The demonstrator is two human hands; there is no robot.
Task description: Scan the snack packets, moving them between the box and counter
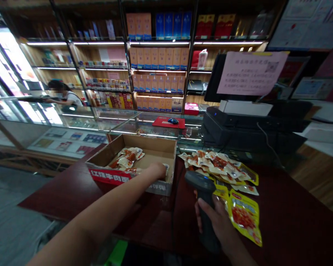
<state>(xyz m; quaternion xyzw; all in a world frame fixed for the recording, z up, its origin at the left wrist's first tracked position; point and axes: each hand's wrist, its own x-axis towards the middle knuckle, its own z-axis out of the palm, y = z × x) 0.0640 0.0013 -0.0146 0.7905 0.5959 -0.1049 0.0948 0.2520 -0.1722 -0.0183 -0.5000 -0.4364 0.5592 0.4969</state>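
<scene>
My left hand (157,170) reaches over the front wall of an open cardboard box (152,149), its fingertips among foil snack packets and partly hidden. More packets (126,159) lie heaped inside the box. My right hand (212,218) is closed around the grip of a dark grey handheld barcode scanner (201,184), whose head points toward the box. Beside that hand, a pile of foil snack packets (218,166) lies on the dark red counter (283,221). A yellow packet (244,218) lies nearest, just right of the scanner.
Behind the box stands a glass display case (72,122) holding a red mat with a blue computer mouse (172,121). A printer and monitor (233,122) stand at right, with a pink notice (251,72). Shelves of boxed goods (158,59) rise behind. A co-worker (62,94) stands at far left.
</scene>
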